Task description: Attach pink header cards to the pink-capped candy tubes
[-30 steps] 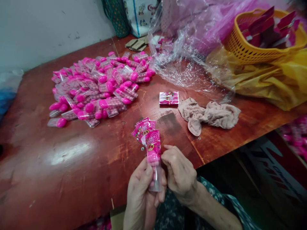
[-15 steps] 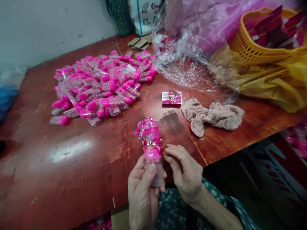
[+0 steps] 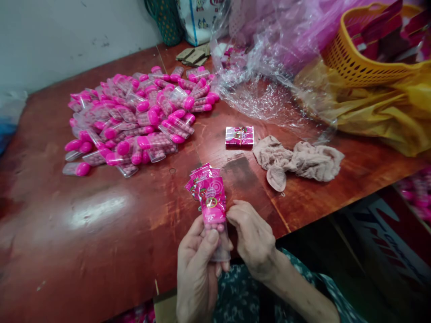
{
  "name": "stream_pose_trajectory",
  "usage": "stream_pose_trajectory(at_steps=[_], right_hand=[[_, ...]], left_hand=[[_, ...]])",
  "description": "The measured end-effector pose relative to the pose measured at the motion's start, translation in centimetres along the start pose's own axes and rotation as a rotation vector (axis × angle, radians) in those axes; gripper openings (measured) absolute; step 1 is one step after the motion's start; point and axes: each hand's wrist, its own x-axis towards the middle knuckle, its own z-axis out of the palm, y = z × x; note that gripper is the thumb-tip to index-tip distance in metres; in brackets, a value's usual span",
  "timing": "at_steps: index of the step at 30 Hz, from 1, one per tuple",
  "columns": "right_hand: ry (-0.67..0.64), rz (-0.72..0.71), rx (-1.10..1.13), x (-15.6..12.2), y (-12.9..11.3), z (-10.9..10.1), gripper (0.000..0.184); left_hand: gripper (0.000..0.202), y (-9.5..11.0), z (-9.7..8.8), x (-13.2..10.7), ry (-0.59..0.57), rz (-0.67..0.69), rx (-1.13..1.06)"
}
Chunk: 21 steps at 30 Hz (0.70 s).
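My left hand (image 3: 198, 264) is closed around a clear candy tube (image 3: 220, 251) with pink balls inside, thumb on its front. Printed pink wrappers (image 3: 212, 193) extend from its upper end, several more fanned out behind. At their right edge, my right hand (image 3: 254, 235) is curled, its fingertips against the side of the tube and wrappers; whether they pinch anything is hidden. Beyond the hands on the table lie a small bundle of printed pink wrappers (image 3: 239, 136) and a crumpled beige cloth (image 3: 299, 159).
A large heap of pink-capped candy tubes (image 3: 134, 116) covers the table's (image 3: 84, 251) back left. Clear plastic film (image 3: 266, 85), a yellow basket (image 3: 353, 63) of dark red packets and a yellow plastic bag (image 3: 380, 121) occupy the right. Cardboard pieces (image 3: 193, 56) lie at the back.
My right hand has moved slightly left, its fingertips now meeting the edge of the tube and wrappers. My left hand keeps its hold. The view has shifted slightly.
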Motion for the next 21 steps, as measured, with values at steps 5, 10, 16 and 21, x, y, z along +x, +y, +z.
stream_pose_trajectory(at_steps=[5, 10, 16, 21], right_hand=[[-0.011, 0.136, 0.118, 0.3, -0.1, 0.1, 0.016], [-0.105, 0.344, 0.241, 1.1, -0.6, -1.0, 0.018], [-0.353, 0.548, 0.311, 1.7, -2.4, -1.5, 0.016], [-0.290, 0.502, 0.404, 1.3, -2.9, -0.3, 0.008]], left_hand=[[0.008, 0.0, 0.4, 0.1, -0.006, -0.032, -0.028], [0.006, 0.1, 0.3, 0.3, 0.038, 0.010, -0.038], [0.014, -0.2, 0.2, 0.8, 0.179, 0.188, -0.104], [0.021, -0.1, -0.5, 0.6, 0.197, 0.207, -0.085]])
